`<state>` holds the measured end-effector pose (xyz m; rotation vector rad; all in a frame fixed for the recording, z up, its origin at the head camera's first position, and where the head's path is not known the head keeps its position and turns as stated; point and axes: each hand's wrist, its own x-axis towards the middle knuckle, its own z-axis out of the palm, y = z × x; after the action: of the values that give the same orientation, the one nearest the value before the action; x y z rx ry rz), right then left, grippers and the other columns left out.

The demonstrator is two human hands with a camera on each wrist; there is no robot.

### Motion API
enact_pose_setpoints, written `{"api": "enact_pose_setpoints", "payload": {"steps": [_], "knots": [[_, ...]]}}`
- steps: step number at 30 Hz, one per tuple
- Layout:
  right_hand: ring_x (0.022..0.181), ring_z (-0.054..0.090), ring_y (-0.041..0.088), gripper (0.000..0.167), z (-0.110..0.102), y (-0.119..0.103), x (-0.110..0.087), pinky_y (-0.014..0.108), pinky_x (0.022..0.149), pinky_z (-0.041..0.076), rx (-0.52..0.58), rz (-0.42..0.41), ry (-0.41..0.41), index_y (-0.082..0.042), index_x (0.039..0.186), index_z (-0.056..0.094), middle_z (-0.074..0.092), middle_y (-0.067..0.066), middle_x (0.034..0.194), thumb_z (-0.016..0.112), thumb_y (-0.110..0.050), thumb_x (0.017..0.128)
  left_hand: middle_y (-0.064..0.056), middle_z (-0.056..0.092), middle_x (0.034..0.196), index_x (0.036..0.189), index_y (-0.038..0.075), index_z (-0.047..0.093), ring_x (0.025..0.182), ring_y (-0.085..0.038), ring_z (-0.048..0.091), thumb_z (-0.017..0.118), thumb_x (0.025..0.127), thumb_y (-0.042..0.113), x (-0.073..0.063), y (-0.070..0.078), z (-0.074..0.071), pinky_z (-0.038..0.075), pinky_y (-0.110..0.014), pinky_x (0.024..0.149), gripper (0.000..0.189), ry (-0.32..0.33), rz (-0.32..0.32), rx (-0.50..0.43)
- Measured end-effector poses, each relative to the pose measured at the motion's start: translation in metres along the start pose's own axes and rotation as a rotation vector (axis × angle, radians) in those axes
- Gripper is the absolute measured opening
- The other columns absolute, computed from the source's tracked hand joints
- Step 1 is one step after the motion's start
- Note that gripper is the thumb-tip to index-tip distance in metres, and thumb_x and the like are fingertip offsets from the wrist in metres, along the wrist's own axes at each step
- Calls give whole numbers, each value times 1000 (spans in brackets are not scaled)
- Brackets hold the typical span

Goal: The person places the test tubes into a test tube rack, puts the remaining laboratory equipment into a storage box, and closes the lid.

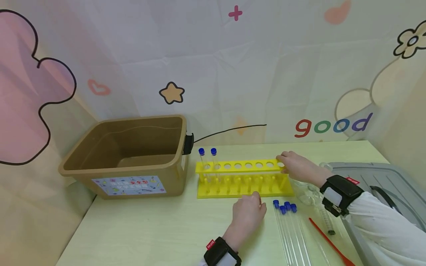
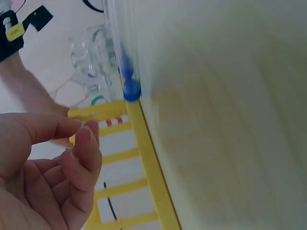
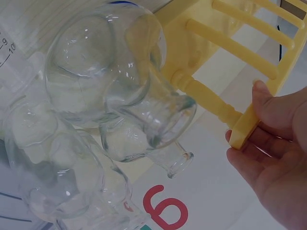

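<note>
A yellow test tube rack (image 1: pixel 243 193) stands on the table, two blue-capped test tubes (image 1: pixel 213 152) upright in its left end. At the rack's right end my right hand (image 1: pixel 297 168) grips the top bar, thumb on one face and fingers behind it in the right wrist view. My left hand (image 1: pixel 247 212) hovers before the rack's front edge with loosely curled fingers; the left wrist view shows nothing between thumb and forefinger. Several capped test tubes (image 1: pixel 293 236) lie side by side to its right. Clear glass flasks (image 3: pixel 105 62) sit beside the rack's right end.
A brown bin (image 1: pixel 166 186) with a black latch stands at the left. A grey lid (image 1: pixel 356 170) lies at the right, partly under my right arm. A syringe (image 1: pixel 326 220) and a red stick with a wide end (image 1: pixel 332 242) lie beside the loose tubes.
</note>
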<state>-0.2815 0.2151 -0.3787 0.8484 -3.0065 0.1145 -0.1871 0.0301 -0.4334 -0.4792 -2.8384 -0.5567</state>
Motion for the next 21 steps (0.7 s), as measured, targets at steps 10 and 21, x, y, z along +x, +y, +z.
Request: {"api": "enact_pose_setpoints", "payload": {"steps": [10,21], "knots": [[89,53,34,39,0,1,-1,41,78,45,22,-31,17,8,107,58,56,18,95,72,4,71,1,46,56,75,9,57,49,-12,50,66,81,33,1,32,20,39,-27,41,26,-205,-87,37],[89,52,33,39,2,3,-1,42,78,45,24,-30,19,8,106,58,55,17,95,73,6,70,1,43,59,75,10,58,50,-11,44,64,82,30,4,43,22,38,-28,43,22,-326,-153,39]]}}
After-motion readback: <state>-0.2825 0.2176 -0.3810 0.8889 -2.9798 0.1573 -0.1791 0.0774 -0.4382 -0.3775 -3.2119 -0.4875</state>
